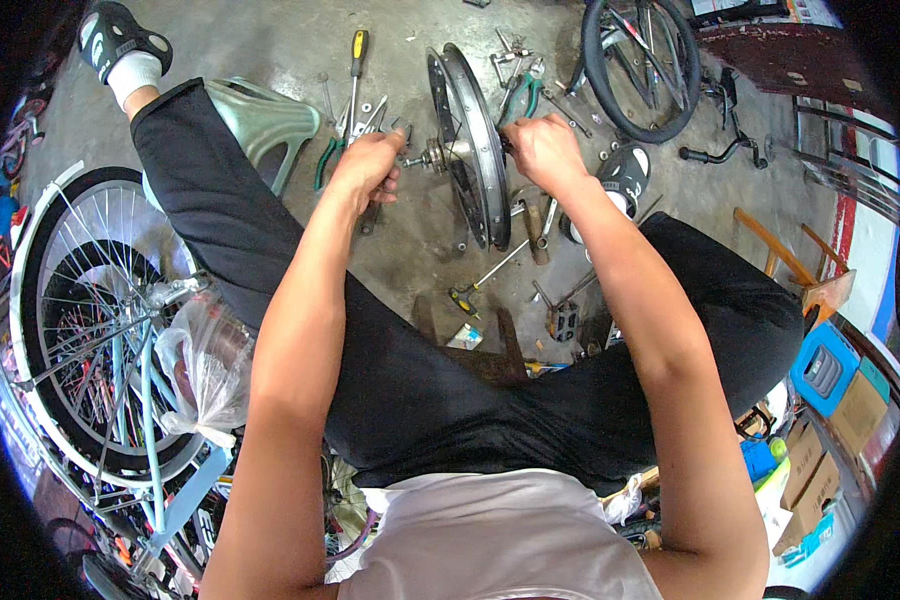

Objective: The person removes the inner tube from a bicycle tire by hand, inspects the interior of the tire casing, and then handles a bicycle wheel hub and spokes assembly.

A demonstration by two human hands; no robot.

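Where tools [355, 95] lie scattered: stained concrete workshop floor [270, 40].

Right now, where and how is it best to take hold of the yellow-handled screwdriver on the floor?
Probably by its yellow and black handle, the thick far end of the screwdriver. Come from above: it lies flat on the concrete floor, its thin shaft running toward the pliers and left hand.
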